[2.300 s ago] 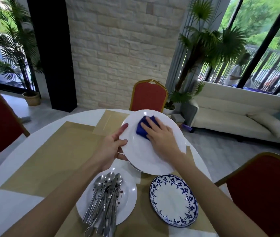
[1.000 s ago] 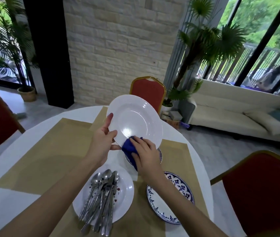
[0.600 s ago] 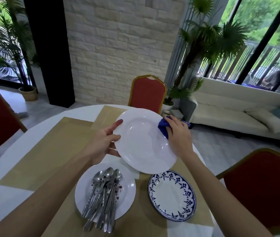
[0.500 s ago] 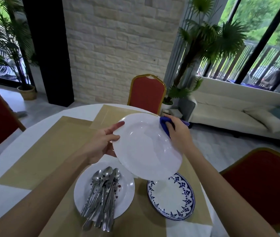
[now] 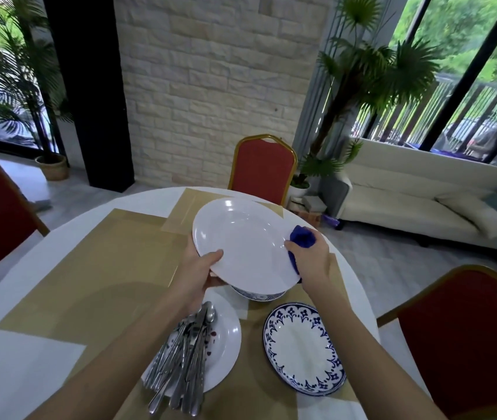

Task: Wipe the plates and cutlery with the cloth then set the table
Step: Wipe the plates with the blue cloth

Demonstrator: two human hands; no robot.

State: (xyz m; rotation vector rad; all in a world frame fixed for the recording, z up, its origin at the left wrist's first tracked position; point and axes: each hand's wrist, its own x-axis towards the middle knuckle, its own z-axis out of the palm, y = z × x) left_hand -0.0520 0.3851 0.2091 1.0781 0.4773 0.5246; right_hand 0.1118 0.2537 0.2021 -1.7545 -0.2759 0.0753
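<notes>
Now the left hand (image 5: 197, 275) pinches the near-left rim of the large white plate (image 5: 247, 244), thumb on top, holding it tilted above the table (image 5: 29, 353). Below that grip, cutlery (image 5: 183, 356) lies heaped on a white plate (image 5: 226, 344) (faintly spotted). At the held plate's right rim, the right hand (image 5: 312, 262) clasps the blue cloth (image 5: 301, 236); below it sits a blue-patterned plate (image 5: 303, 348).

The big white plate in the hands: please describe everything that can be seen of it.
The big white plate is round, plain and glossy, with a wide rim, a shallow well and small light reflections; it looks like ceramic or melamine, which one I cannot tell. It is held in the air above the table, tilted, its upper face to the camera. The left hand grips its near-left edge, thumb on top. The right hand presses a blue cloth on its right rim. Below it a blue-patterned dish is partly hidden.
</notes>
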